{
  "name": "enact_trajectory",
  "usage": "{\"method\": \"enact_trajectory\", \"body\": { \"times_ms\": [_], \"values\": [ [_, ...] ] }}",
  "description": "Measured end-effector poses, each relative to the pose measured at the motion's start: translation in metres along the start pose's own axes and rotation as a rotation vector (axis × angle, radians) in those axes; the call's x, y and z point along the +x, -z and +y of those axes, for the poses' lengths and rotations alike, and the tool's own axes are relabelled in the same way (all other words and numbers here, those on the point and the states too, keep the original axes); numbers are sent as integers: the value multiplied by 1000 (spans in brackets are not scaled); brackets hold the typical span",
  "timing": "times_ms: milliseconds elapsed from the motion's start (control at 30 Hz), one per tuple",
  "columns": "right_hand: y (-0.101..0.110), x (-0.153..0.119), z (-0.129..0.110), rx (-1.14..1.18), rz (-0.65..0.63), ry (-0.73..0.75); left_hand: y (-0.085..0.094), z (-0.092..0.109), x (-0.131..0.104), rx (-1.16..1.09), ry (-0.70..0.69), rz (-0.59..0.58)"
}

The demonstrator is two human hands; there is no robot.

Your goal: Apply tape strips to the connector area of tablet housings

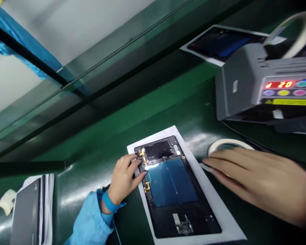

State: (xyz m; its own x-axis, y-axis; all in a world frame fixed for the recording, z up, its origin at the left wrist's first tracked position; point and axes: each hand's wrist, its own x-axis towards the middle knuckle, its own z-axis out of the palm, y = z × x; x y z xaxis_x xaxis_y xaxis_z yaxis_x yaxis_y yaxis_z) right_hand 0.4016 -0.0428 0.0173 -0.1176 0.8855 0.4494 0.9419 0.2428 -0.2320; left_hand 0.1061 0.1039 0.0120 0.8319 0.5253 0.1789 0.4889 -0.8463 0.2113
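Note:
An opened tablet, its blue battery panel and circuit parts exposed, lies face-down on a white sheet. My left hand rests at the tablet's upper left edge, thumb and fingers apart, the fingertips touching the frame near a gold-coloured flex cable. To the right of the tablet is my right hand, blurred by motion, with its fingers pressed together. A small whitish piece shows at those fingertips, too smeared to name. Just behind the fingers lies a roll of cream tape, partly covered by the hand.
A grey tape dispenser with a lit red display stands at the right. Another opened tablet lies behind it. Stacked tablets with white sheets sit at lower left on the green table. A blue sleeve shows beyond the rail.

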Motion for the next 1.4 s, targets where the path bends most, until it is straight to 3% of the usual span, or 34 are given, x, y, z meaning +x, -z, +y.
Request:
{"method": "enact_trajectory", "body": {
  "times_ms": [100,167,267,367,1400],
  "values": [
    [-31,54,-24,31,-164,153,-11,-5,-8,-4,-4,-10],
    [-55,77,-36,4,-158,169,-16,-5,-9,-28,1,-31],
    [-85,93,-47,-37,-82,181,-19,-4,-10,-61,13,-45],
    [-100,94,-50,-49,-57,211,-22,-3,-10,-91,17,-43],
    [-104,90,-46,-88,-121,219,-30,-1,-7,-87,35,-64]
  ]
}}
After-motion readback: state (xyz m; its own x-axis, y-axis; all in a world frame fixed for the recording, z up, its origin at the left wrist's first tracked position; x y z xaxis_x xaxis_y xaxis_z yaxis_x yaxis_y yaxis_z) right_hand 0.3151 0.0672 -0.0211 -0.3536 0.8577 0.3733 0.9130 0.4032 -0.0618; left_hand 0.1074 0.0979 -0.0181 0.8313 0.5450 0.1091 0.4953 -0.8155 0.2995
